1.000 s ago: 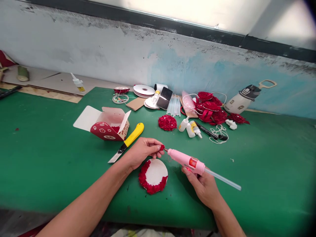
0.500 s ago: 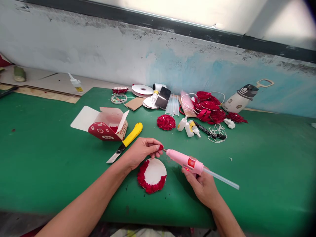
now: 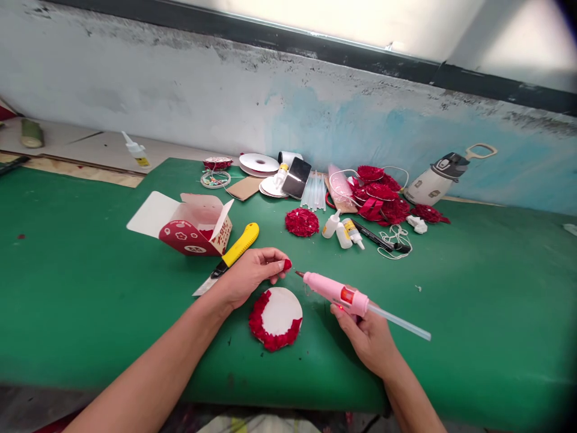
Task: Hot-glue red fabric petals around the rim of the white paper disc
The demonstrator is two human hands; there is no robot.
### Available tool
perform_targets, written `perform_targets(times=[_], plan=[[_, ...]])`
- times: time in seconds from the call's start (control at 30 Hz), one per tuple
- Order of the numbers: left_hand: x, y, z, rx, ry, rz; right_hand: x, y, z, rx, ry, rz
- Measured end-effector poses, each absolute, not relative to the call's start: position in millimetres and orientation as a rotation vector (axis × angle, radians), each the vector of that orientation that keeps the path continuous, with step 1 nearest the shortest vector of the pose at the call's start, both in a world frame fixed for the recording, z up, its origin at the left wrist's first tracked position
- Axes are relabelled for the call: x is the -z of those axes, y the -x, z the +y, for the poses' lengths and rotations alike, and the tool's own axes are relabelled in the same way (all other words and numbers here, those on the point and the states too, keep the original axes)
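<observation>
My left hand (image 3: 250, 273) pinches a small red flower piece (image 3: 287, 264) between its fingertips, just above a white paper disc (image 3: 278, 311) that lies on the green mat and is rimmed part-way with red flowers. My right hand (image 3: 363, 337) grips a pink hot glue gun (image 3: 336, 293) with a clear glue stick poking out behind. The gun's nozzle points left and sits a short gap away from the red piece.
A yellow utility knife (image 3: 234, 252) and an open red-and-white box (image 3: 192, 228) lie left of my hands. Behind are a red flower ball (image 3: 302, 222), small glue bottles (image 3: 342, 231), glue sticks (image 3: 315, 192), a phone (image 3: 297, 178), red flowers (image 3: 383, 201) and a white jug (image 3: 439, 177). The green table (image 3: 473, 276) ends at a wall.
The glue gun's nozzle was touching the red piece; now the left hand has drawn the piece slightly up and left, leaving a small gap. The camera view shifted a little.
</observation>
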State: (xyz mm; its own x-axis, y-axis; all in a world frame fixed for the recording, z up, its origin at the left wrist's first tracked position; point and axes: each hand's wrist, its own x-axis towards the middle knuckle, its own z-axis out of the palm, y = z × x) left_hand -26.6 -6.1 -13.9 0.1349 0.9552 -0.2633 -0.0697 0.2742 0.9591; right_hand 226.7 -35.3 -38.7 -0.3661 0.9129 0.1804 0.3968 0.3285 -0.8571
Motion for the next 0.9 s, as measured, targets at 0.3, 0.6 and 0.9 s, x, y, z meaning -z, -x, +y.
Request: perform_targets(times=[0.3,0.6,0.9], plan=[[14,31,-11,-0.948,-1.033,1.33,38,-234,-39,-1.195,1.247,-1.753],[8,23,-18,-0.961,-1.114,1.365,34,-236,-39,-1.293,1.199,-1.723],[2,38,-32,-0.947,-1.246,1.466,29,-233,-39,-1.279,1.192,-1.931]])
